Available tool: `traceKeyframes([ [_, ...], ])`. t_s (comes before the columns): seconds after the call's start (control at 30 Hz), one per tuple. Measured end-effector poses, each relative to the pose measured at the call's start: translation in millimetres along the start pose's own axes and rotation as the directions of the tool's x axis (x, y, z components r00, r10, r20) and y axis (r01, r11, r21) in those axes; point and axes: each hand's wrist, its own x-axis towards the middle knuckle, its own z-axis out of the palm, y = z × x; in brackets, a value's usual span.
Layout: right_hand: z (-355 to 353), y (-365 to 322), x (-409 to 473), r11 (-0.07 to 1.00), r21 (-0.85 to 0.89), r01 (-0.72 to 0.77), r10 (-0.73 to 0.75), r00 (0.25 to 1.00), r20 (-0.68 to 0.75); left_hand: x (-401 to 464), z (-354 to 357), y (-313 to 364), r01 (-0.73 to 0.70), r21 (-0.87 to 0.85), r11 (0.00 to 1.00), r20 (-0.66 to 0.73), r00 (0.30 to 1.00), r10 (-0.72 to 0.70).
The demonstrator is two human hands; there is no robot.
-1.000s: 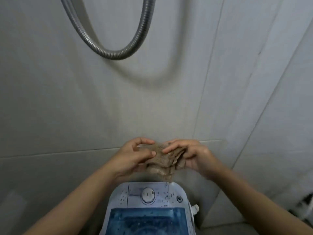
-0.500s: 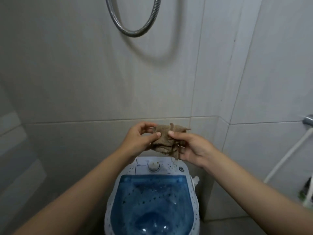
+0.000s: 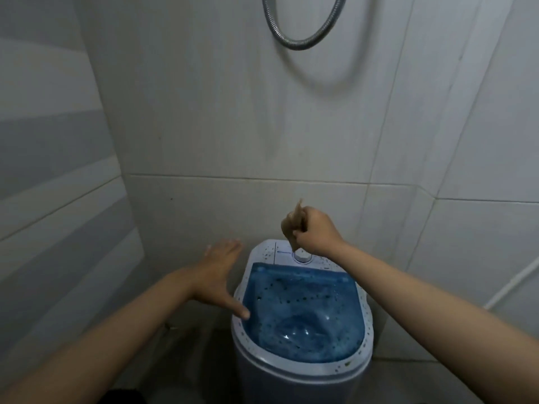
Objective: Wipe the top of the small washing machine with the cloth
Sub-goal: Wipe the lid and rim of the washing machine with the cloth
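Note:
A small white washing machine [image 3: 271, 253] with a translucent blue lid [image 3: 303, 310] stands low in the middle, its top speckled with dark spots. A round dial [image 3: 302, 256] sits on its back panel. My right hand [image 3: 316, 233] is closed on a bunched brown cloth [image 3: 292, 225], held just above the dial. My left hand [image 3: 220, 272] is open with fingers spread, at the machine's left side, its thumb tip touching the left rim by the lid.
Grey tiled walls close in behind and on both sides. A metal shower hose [image 3: 300, 42] loops down the back wall. A white pipe [image 3: 513, 282] runs along the right wall. A dark object [image 3: 125, 396] lies at the bottom edge.
My left hand has let go of the cloth and dropped to the machine's left side. The right hand now holds the bunched cloth alone, lower over the dial. The view has tilted down.

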Motion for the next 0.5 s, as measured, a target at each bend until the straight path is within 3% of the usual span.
traceKeyframes([
  [0.13, 41, 7, 23, 0.955, -0.262, 0.141, -0.118, 0.988, 0.101, -3, 32, -27, -0.007, 0.113, 0.994, 0.164, 0.986, -0.011],
  [0.27, 70, 15, 39, 0.847, -0.478, 0.232, -0.183, 0.972, 0.148, 5, 53, -39, -0.030, 0.081, 0.996, 0.267, 0.964, 0.007],
  [0.5, 106, 27, 53, 0.795, -0.573, 0.198, -0.095, 0.974, 0.204, 27, 74, -49, -0.085, -0.041, 0.996, 0.277, 0.956, 0.093],
])
